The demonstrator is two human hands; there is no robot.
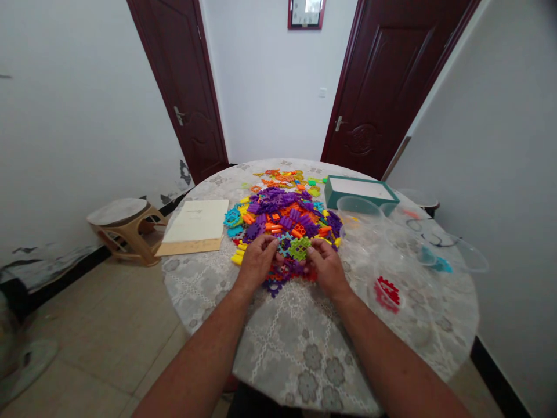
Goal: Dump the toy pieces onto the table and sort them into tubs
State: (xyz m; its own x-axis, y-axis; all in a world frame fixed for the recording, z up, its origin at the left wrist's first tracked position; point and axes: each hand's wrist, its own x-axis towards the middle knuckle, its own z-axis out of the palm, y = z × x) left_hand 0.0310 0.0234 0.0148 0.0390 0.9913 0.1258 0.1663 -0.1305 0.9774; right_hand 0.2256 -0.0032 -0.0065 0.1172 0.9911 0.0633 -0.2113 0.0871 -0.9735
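At the near side of a heap of plastic interlocking toy pieces (278, 200), both hands are close together. My right hand (327, 266) is closed, pinching the right edge of a lime-green, lattice-shaped toy piece (300, 248). My left hand (257, 260) is closed too, its thumb and fingers at the left edge of a teal toy piece (285, 244). The teal piece lies right beside the green one; whether they are joined I cannot tell. Purple and red pieces show below the hands, and the lower fingers are partly hidden.
A round table with a patterned cloth (278, 342) carries the heap. Left of it lies a cream sheet or folder (198, 220). At the back right stands a green-sided box (363, 190). Clear plastic containers (409, 249) spread over the right, near some red pieces (387, 293). A stool (126, 226) stands left.
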